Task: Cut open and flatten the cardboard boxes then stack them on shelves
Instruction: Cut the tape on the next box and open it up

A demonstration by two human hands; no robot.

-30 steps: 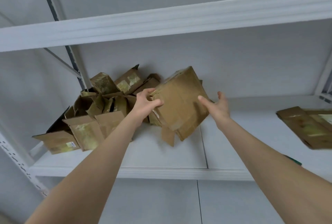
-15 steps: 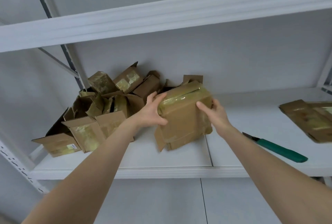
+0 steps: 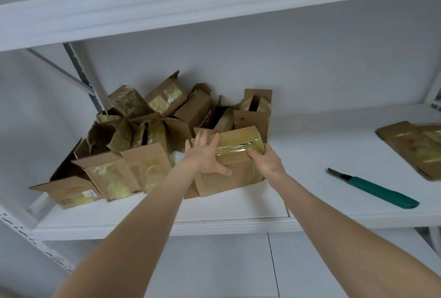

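left hand (image 3: 205,154) spread flat on taped box (image 3: 238,179) | right hand (image 3: 267,162) grips its corner | white label (image 3: 91,193) unreadable

Brown cardboard boxes (image 3: 133,173) with glossy yellowish tape (image 3: 235,148), left end of white shelf (image 3: 238,211); green-handled knife (image 3: 379,190), dark blade; brown flattened cardboard (image 3: 410,147), right edge.

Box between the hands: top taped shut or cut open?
Shut: glossy tape covers the top seam of the box, flaps flat. The left hand rests on it, the right hand grips its corner; the knife lies apart.
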